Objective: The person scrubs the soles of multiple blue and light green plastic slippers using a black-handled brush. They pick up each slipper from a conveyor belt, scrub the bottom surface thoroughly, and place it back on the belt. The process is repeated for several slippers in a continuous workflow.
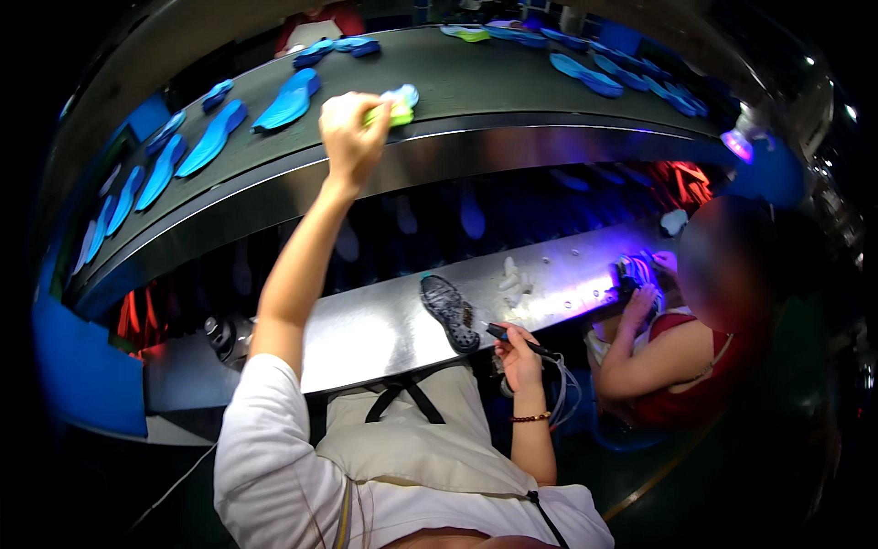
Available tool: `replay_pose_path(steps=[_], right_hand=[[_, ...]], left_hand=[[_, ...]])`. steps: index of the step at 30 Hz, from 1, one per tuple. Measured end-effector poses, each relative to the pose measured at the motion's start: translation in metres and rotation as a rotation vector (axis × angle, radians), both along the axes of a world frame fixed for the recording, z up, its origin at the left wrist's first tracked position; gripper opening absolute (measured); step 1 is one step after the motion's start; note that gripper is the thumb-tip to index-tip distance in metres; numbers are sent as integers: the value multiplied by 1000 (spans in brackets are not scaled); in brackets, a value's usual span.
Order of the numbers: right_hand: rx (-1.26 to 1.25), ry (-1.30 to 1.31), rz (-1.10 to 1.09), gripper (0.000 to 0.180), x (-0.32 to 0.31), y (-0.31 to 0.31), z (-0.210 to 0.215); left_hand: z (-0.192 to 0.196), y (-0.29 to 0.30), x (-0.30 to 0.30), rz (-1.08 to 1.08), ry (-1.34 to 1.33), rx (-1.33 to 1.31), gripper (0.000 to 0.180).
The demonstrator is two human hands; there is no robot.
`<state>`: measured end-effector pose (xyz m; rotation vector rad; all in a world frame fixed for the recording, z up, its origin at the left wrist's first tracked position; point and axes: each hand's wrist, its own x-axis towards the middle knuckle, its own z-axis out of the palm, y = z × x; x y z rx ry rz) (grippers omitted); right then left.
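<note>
My left hand (352, 133) is raised over the near edge of the conveyor belt, its fingers closed round a yellow-green and pale blue piece (395, 108). That piece looks like a shoe sole, seen end-on and blurred. Low over the bench, my right hand (519, 359) grips a black pen-shaped tool (505, 331) with cables trailing behind it. The tool's tip points left, close to a grey-and-black shoe sole (446, 311) lying on the metal bench (352, 343). Whether the tip touches the sole I cannot tell.
Several blue soles (286, 99) lie along the dark conveyor belt (430, 78). White scraps (514, 279) are on the bench, and a dark bottle-like object (227, 337) stands left. A co-worker (681, 366) in red sits at right, hands on a shoe under a purple lamp (737, 145).
</note>
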<state>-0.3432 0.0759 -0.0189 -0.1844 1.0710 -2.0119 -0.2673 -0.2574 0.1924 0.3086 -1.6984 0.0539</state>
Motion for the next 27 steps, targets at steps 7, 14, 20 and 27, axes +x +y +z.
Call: replay_pose_path(steps=[7, 14, 20, 27], right_hand=[[-125, 12, 44, 24, 1, -23, 22], [-279, 178, 69, 27, 12, -21, 68], [-315, 195, 301, 24, 49, -55, 86], [-103, 166, 388, 20, 69, -90, 70]], left_hand=[[-52, 40, 82, -1082, 535, 1423, 35], [-119, 108, 144, -1902, 219, 1663, 72], [-177, 157, 150, -1751, 339, 2113, 85], [-167, 165, 160, -1764, 550, 2150, 82]])
